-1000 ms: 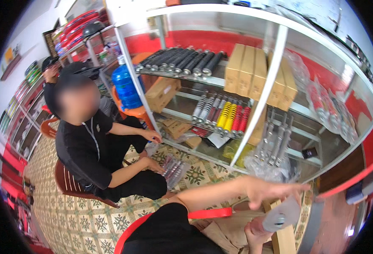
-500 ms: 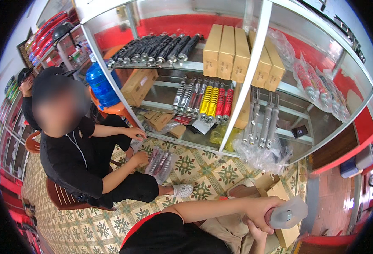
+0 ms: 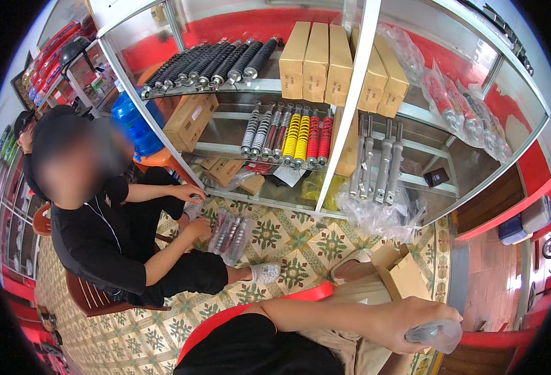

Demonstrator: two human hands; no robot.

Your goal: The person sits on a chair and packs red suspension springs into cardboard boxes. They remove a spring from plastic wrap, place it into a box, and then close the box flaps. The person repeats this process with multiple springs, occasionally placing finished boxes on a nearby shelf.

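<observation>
My left hand (image 3: 416, 322) is closed around a part wrapped in cloudy clear plastic (image 3: 437, 335), at the lower right. Only its wrapped end shows past my fingers; the rest is hidden by my hand, so I cannot tell its kind. My left forearm crosses over my tan trousers. An open cardboard box (image 3: 404, 270) stands on the floor just beyond this hand. My right hand is out of the picture.
A seated person (image 3: 100, 237) at the left reaches toward plastic-bagged shock absorbers (image 3: 230, 236) on the tiled floor. The glass display case (image 3: 260, 206) ahead holds black, yellow and red shock absorbers, long cartons (image 3: 316, 62) and fork tubes (image 3: 388, 162). Loose plastic (image 3: 382, 212) lies by its base.
My left hand has moved right and slightly down with the wrapped part. My right hand, beneath it before, has left the picture. More of the open box shows.
</observation>
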